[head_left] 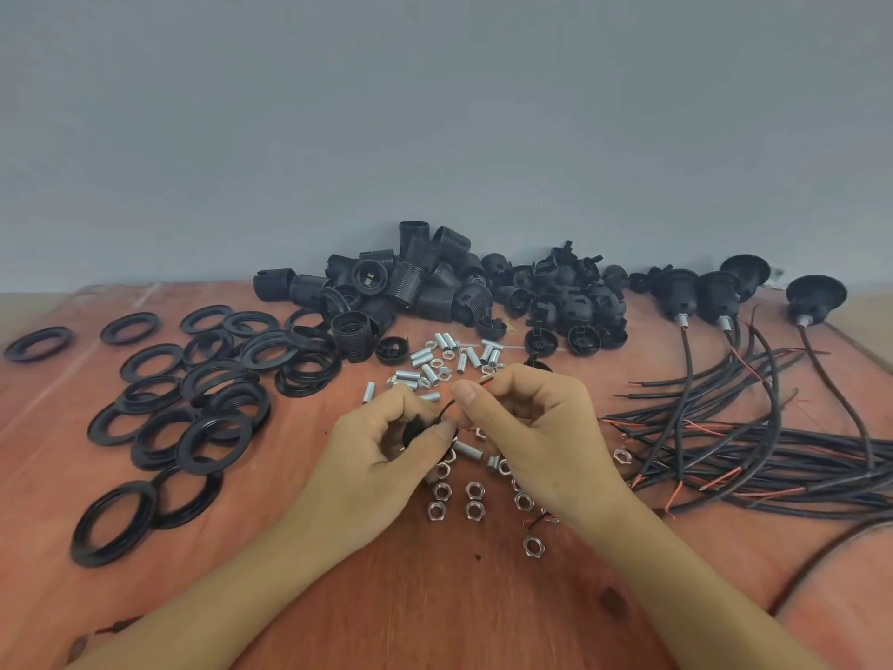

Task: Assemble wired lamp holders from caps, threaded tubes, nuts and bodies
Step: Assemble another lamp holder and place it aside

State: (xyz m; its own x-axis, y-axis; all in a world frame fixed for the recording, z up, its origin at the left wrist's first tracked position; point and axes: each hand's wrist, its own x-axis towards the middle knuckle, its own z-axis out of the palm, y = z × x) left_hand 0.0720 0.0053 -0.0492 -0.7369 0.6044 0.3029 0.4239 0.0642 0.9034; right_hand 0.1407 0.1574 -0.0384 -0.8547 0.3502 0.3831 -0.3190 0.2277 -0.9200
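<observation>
Reddish wooden tabletop [435, 597] against a plain grey wall [435, 113]. Landmark: the scatter of threaded tubes [449, 360] mid-table.

Just on the near side of the tubes, the left hand [381, 452] curls round a small black cap [416, 430]. Its thumb is on the cap's near edge, and the fingers hide most of the cap. Also on the near side and a touch to the right, the right hand [531, 427] pinches a thin black wire [447, 407] between thumb and forefinger. From the pinch the wire drops to the cap. Can't tell whether its end is already through the cap hole. Both hands sit close together, about touching at the cap.

Handling, my read:
- The cap is light, rigid, smooth plastic. Grip it by the rim and keep the centre hole clear.
- The wire is light and limp and will likely buckle if pushed from far back, so pinch close to the tip. Bare strands look easy to fray.

Around the tubes:
- Near side, under and between the wrists: nuts [476, 493].
- Behind, at the wall: heaped bodies [401, 287].
- Behind and right: spare caps [570, 307].
- Well left: loose rings [203, 379].
- Right: wire bundle [749, 452].
- Further right at the back: finished holders [715, 292].
</observation>
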